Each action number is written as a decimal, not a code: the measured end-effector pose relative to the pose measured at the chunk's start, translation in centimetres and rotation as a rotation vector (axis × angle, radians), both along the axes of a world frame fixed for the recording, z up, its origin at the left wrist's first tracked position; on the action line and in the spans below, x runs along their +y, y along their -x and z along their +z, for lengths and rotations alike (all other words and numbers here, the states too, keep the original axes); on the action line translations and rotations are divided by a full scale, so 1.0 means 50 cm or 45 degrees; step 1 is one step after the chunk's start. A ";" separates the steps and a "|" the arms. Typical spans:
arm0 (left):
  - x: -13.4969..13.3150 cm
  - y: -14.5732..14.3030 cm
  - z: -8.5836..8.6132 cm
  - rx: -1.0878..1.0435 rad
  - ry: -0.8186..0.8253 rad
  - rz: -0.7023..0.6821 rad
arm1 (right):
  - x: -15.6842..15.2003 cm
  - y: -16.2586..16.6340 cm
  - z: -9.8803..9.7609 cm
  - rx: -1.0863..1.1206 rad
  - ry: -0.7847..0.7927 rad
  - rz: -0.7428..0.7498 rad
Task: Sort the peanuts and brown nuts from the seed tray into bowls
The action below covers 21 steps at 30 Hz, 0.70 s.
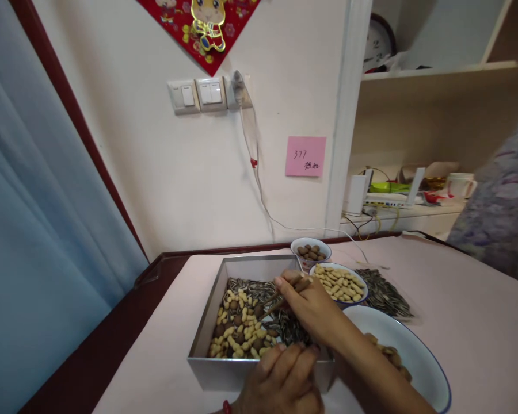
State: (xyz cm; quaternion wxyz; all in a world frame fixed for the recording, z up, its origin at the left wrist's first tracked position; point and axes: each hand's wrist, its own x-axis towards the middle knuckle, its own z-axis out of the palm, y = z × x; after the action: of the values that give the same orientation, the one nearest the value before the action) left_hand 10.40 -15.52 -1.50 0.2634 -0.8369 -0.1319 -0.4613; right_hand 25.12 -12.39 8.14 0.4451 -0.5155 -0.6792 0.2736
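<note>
Sorting mixed nuts and seeds out of a metal tray (207,313) with chopsticks (285,296).

Right hand (313,307) over the tray's right half, fingers pressed together around the brown chopsticks, tips angled down-left into the mix of peanuts (242,330), sunflower seeds (250,286) and darker brown nuts; cannot tell whether anything sits between the tips. Left hand (285,379) at the tray's near wall, fingers curled together over the rim, touching the metal. Just beyond the tray's far right corner, a small bowl of brown nuts (311,250); beside it and nearer, a bowl of peanuts (340,283), close behind the right hand. Loose pile of sunflower seeds (384,293) on the pink tabletop (457,322) right of that bowl. Large white blue-rimmed bowl (414,356) under the right forearm, a few nuts inside.
</note>
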 end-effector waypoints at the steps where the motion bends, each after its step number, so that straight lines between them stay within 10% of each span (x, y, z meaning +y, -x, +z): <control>1: 0.000 -0.001 0.001 0.002 0.006 0.004 | 0.001 0.001 -0.003 0.010 0.002 0.006; 21: 0.006 0.003 -0.005 -0.005 -0.125 0.082 | -0.020 -0.013 -0.002 -0.039 0.107 0.011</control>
State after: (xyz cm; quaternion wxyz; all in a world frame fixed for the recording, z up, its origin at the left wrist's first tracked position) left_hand 10.23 -15.20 -1.75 0.3187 -0.8174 -0.1363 -0.4600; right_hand 25.75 -13.37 8.03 0.4116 -0.5348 -0.6760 0.2959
